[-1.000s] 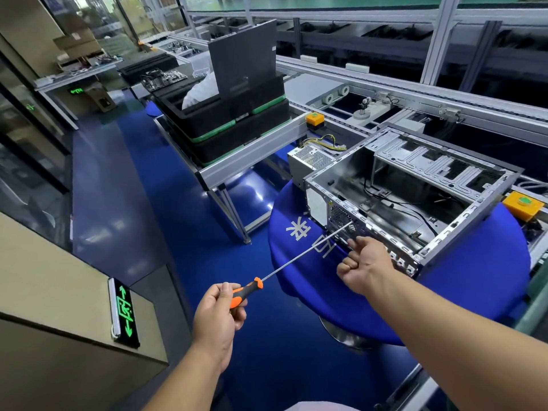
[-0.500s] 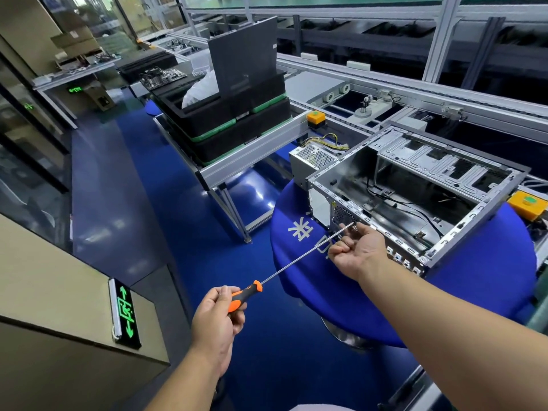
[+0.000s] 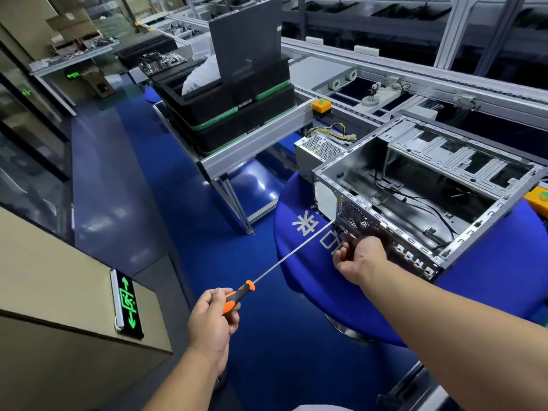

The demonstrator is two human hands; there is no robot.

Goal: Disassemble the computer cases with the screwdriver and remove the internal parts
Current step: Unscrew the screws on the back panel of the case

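— Where's the case?
— The computer case (image 3: 427, 197) lies open on the blue round table (image 3: 489, 280), its right end cut off.
— Hands?
— The left hand (image 3: 212, 321) grips the screwdriver (image 3: 281, 262); the right hand (image 3: 357, 258) is curled at the rear panel, its fingertips hidden.

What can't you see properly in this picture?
- Screwdriver tip, head view: too small against the computer case rear panel to show any screw.
- Right hand fingertips: curled under the knuckles, contents hidden.
- Case's right end: cut off by the frame edge.

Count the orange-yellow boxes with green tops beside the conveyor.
2: one orange-yellow box at the conveyor corner behind the silver power supply, one at the right edge, partly cut off.
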